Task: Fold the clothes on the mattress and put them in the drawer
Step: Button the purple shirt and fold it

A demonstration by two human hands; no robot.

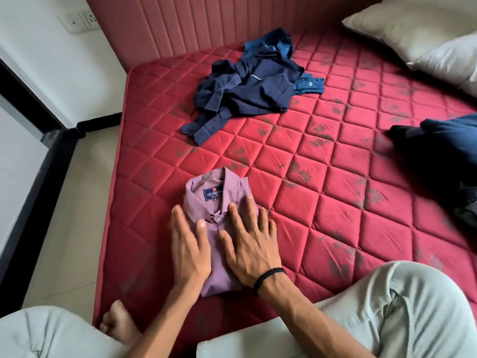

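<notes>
From the head view, your red quilted mattress (322,177) has its left edge running from about 11 o'clock down to 7 o'clock, with bare tiled floor (74,215) beyond it; the padded headboard (193,21) closes the far side at 12 o'clock. Open quilted surface lies between the clothes, widest toward 3 o'clock.

The folded purple shirt (219,202) sits near the left edge, at 6 o'clock just in front of your knees, collar and label facing away from you. Your left hand (188,244) lies flat on its left half, fingers straight and together. Your right hand (251,241) presses flat on its right half, fingers spread, a black braided band (268,279) at the wrist. Neither hand grips the cloth.

You can count one folded shirt and one loose heap of navy and blue clothes (247,86) at 12 o'clock, well apart from your hands. One more dark garment (438,153) lies at 3 o'clock by the frame edge. Two pillows (426,34) lie at 2 o'clock.
</notes>
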